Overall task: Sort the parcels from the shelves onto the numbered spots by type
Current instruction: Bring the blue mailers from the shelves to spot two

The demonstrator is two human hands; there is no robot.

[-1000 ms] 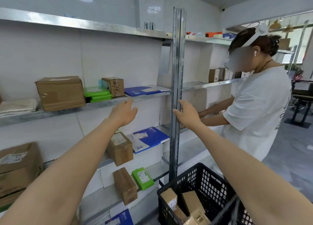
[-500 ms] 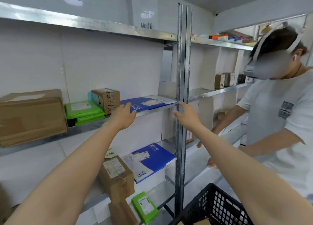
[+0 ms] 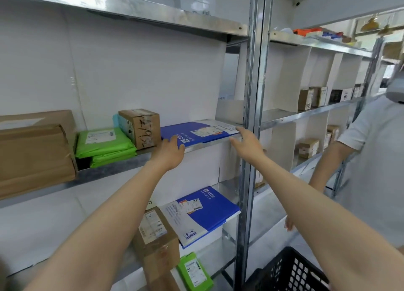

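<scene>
Reaching target: blue envelope (image 3: 197, 132) lay flat on the middle shelf (image 3: 109, 170), its near edge at the shelf lip.
Long axis: it ran along the shelf front, roughly 9 o'clock to 3 o'clock, with the 3 o'clock end a little farther back.
Bearing from hands: the envelope sat at 12 o'clock, spanning the gap between them.
Left hand (image 3: 172, 151): fingers were straight and close together, tips at the envelope's 7 o'clock corner; contact looked likely but could not be confirmed, and nothing was gripped.
Right hand (image 3: 248, 142): fingers were spread and pointed toward 9 o'clock at the envelope's 4 o'clock corner, just beside the upright post (image 3: 251, 89); it held nothing.
Nearer hand: the two were judged about equal, one at each short end.
Neighbour: a small brown box (image 3: 141, 127) stood just beside the envelope at 9 o'clock.
Coming move (judged): a two-handed draw toward 6 o'clock, with the box and post limiting sideways room.
</scene>
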